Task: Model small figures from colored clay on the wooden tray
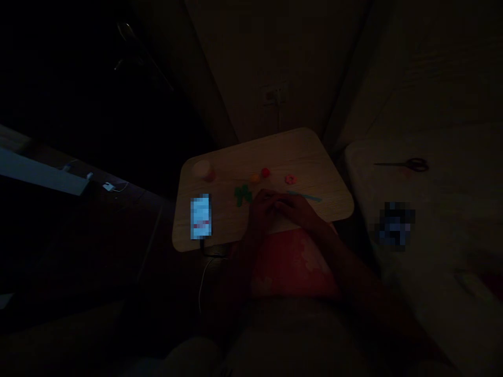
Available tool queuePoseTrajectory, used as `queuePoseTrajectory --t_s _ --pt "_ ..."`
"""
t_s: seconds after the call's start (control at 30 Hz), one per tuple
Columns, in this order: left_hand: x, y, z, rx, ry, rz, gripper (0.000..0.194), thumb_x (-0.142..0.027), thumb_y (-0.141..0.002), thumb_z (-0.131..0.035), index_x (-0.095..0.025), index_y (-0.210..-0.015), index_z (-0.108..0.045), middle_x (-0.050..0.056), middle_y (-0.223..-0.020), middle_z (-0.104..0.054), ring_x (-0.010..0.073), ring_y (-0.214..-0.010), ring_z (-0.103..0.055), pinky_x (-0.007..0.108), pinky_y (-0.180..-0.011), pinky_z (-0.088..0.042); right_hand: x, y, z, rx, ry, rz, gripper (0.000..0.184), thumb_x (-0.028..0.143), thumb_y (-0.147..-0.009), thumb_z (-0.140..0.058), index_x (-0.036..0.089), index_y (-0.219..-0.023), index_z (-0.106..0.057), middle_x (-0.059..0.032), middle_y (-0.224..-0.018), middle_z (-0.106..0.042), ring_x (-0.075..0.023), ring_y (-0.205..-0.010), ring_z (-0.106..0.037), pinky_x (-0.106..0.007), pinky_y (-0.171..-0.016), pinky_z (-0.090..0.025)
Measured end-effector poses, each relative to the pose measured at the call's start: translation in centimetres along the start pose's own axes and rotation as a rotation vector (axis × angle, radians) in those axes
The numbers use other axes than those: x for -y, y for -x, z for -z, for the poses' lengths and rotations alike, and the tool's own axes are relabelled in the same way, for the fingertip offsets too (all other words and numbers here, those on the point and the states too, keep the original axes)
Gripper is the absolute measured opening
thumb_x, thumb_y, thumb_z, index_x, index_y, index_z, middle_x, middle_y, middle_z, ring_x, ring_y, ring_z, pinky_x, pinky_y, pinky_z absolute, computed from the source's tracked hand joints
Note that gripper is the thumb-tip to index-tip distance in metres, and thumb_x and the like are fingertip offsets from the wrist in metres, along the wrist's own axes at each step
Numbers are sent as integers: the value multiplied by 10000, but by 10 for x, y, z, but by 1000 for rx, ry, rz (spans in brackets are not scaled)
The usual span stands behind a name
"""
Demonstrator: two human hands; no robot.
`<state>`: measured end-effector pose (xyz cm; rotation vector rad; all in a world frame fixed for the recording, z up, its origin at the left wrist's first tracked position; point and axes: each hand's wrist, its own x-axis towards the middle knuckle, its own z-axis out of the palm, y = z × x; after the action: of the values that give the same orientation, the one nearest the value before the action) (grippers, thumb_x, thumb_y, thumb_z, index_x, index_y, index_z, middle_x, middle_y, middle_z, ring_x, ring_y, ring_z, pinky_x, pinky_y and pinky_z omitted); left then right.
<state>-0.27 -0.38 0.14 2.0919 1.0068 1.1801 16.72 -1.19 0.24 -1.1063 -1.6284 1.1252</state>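
Observation:
At the near edge of the small wooden table (298,149), my left hand (261,208) and my right hand (294,207) are drawn together with fingertips meeting. Their fingers are curled inward, and whatever lies between them is hidden in the dimness. Left of my left hand lies a green leaf-shaped piece (242,194). Just beyond the hands are a small yellow-orange piece (255,178) and a red ball-like piece (265,172). A pink flower-shaped ring (291,179) sits farther right. A thin blue strip (308,196) extends from behind my right hand.
A lit phone (200,217) with a cable is at the table's left, below a pale round container (203,170). Scissors (412,165) and a blurred dark object (395,225) lie on the pale surface at right. A wall socket (274,94) is behind the table.

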Motion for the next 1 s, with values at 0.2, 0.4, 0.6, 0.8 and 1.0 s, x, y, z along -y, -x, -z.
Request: queuePoseTrajectory --t_s 0.2,0.4,0.6,0.8,1.0 --pt "-3 -3 -1 35 60 -42 349 -400 -1001 -501 -246 -1232 -714 115 -1192 -627 241 -1123 -610 431 -1008 -502 -7 3 0 -32 -232 -85 404 552 -838 -684 169 -956 -738 -37 -781 -691 -158 -664 -564 -269 -616 -445" --pt "0 -4 2 74 218 -2 490 -453 -945 -610 -233 -1383 -603 147 -1307 -638 277 -1203 -607 461 -1054 -480 -6 4 3 -6 -342 -118 470 644 -774 -721 179 -810 -664 21 -645 -563 -112 -561 -452 -246 -541 -374" --pt "2 -4 6 110 351 112 453 -515 -903 -664 -202 -1228 -698 129 -1201 -712 272 -1131 -663 446 -1032 -504 -7 6 6 83 -328 -108 581 703 -858 -598 182 -600 -609 -3 -591 -560 -131 -578 -493 -275 -608 -411" --pt "2 -4 3 64 300 104 452 -542 -807 -766 -204 -1106 -745 112 -1104 -731 257 -1049 -678 439 -972 -533 -9 7 9 91 -401 -103 490 670 -802 -685 188 -716 -707 -47 -749 -693 -203 -731 -625 -341 -764 -499" --pt "1 -4 0 48 265 26 414 -487 -785 -807 -231 -1107 -756 108 -1137 -726 258 -1085 -672 454 -996 -523 -10 6 9 90 -328 -87 468 657 -823 -673 196 -815 -745 -50 -826 -713 -206 -781 -634 -343 -788 -516"
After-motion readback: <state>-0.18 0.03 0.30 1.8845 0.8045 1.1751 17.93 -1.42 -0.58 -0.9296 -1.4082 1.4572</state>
